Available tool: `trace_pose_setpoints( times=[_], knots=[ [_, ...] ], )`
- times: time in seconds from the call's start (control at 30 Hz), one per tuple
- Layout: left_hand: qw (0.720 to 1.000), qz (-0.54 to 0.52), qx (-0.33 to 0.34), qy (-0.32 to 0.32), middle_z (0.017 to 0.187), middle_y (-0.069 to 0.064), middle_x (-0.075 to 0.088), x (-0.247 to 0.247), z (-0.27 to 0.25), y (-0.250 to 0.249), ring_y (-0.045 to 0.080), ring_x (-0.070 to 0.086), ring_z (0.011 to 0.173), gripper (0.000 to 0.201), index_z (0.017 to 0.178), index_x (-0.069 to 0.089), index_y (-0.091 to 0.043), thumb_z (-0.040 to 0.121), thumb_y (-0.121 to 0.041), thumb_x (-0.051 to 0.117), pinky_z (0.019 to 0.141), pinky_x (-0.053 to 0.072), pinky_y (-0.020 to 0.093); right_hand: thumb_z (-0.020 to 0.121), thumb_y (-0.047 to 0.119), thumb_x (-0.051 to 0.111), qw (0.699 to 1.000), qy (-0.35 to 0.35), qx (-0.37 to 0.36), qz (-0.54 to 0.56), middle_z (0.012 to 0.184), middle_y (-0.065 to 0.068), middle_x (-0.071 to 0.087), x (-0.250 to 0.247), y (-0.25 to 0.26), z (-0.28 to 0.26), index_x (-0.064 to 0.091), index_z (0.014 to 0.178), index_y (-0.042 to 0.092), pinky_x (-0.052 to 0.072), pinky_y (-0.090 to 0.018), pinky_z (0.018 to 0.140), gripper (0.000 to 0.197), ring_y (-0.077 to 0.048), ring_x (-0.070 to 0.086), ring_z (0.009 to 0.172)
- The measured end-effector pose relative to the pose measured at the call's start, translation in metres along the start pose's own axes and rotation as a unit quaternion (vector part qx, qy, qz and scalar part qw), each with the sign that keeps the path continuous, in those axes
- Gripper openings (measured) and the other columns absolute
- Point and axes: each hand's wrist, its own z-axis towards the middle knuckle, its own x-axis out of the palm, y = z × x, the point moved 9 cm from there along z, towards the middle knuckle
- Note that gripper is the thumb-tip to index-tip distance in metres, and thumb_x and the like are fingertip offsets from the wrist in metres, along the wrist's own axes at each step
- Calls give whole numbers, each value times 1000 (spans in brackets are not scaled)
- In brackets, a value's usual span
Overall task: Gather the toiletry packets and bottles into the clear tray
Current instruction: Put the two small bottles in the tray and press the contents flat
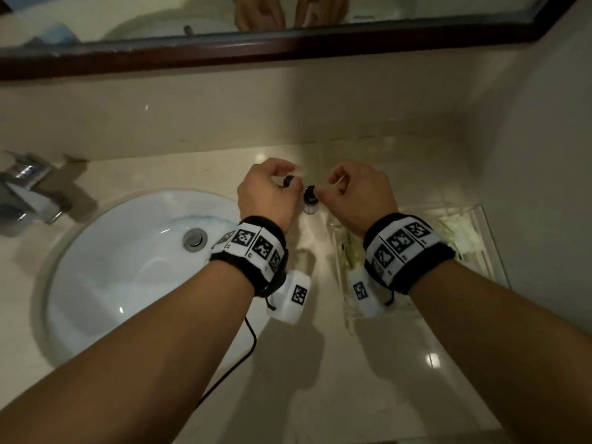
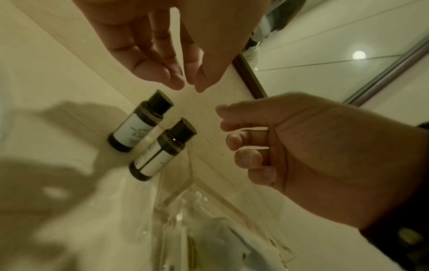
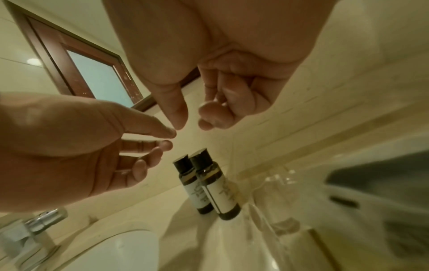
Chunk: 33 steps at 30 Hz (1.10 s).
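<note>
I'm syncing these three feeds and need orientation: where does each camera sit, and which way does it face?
Head: worn on the head, looking down at the white sink basin, both forearms, left hand and right hand.
Left wrist: along the left hand's fingers toward two small dark bottles with black caps and white labels; the right hand also shows.
Right wrist: along the right hand toward the bottles; the left hand also shows.
Both wrist views share the bottles and the clear plastic tray.

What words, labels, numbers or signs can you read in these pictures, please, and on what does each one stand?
No text can be read in any view.
Left bottle: white label with a faint printed mark, too blurred to read.
Right bottle: white label with print, too blurred to read.
Left wristband and right wristband: black-and-white square code markers, tiny characters beside them too small to read.
</note>
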Motion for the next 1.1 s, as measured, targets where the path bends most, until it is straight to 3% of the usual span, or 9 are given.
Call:
trace_pose_setpoints(
  times=[0.1,0.2,0.33,0.47,0.6,0.73,0.9,1.1],
  knots=[
    [1000,12,-6,16,118,-8,66,-2,6,12,13,65,97,25,109,69,-34,85,-27,70,87,50,26,75,44,71,1000,13,-9,-15,83,5,65,12,8,8,64,96,23,55,-33,74,30,-16,64,81],
    [998,25,-19,50,123,-6,65,3,12,23,14,65,98,40,117,69,-33,82,-14,69,88,51,27,74,37,76,998,45,-15,-51,86,5,65,29,9,14,64,104,22,56,-34,78,36,-17,64,84],
    [995,42,-34,80,102,-5,75,13,18,35,14,71,76,39,108,72,-38,78,-13,75,80,59,32,76,31,71,991,64,-19,-120,98,-2,70,46,5,19,67,105,22,52,-29,75,30,-23,66,90],
    [996,41,-13,84,105,-14,72,21,19,37,13,72,76,30,99,70,-34,80,-14,78,81,59,35,81,26,64,982,53,-34,-180,94,-4,71,55,8,23,68,97,20,44,-27,65,17,-27,66,86],
    [995,41,5,89,104,-11,71,25,18,38,15,71,79,29,99,64,-35,81,-18,78,80,59,35,81,27,62,978,48,-36,-200,89,-4,69,58,7,23,66,90,20,39,-28,62,12,-28,65,82],
    [997,34,13,74,102,-11,71,19,12,36,13,72,80,31,108,67,-31,80,-24,78,81,59,36,80,32,66,987,45,-34,-148,82,-4,67,52,7,21,66,84,17,41,-27,62,15,-27,64,79],
    [998,31,22,49,96,-8,74,7,-4,20,18,71,89,29,107,68,-28,80,-34,77,84,58,38,74,45,75,997,5,-28,-67,77,5,64,18,-2,3,69,86,22,46,-27,65,26,-16,61,74],
    [996,0,21,81,94,-9,75,27,-38,-7,12,72,87,29,106,70,-25,81,-35,79,85,59,32,80,43,67,997,-67,6,29,92,2,68,-44,-31,-29,65,95,18,57,-39,76,29,-19,67,79]
  ],
)
